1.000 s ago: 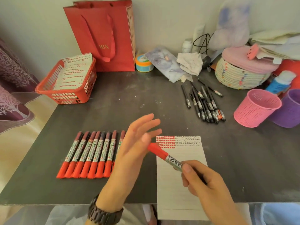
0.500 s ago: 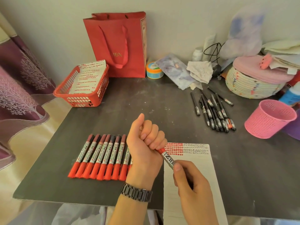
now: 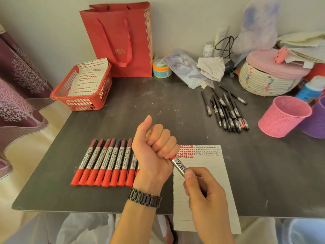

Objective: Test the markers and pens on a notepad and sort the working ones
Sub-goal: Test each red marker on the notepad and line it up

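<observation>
Marker point(image 3: 179, 166): I see a silver barrel, black "ZHE" lettering, red cap end; angled above the notepad's point(image 3: 211, 162) upper-left corner.
Left hand point(image 3: 154, 148): fisted round the cap end.
Right hand point(image 3: 204, 190): grasping the barrel.

Pretty clearly someone's home, just a dark desk point(image 3: 158, 103) shoved against a plain wall. Purple tree-print curtain point(image 3: 21, 88) at 9 o'clock, red gift bag point(image 3: 121, 41) at 12, cream tub point(image 3: 161, 67) beside it, rope basket point(image 3: 263, 81) and folded cloths point(image 3: 302, 41) at 2.
</observation>
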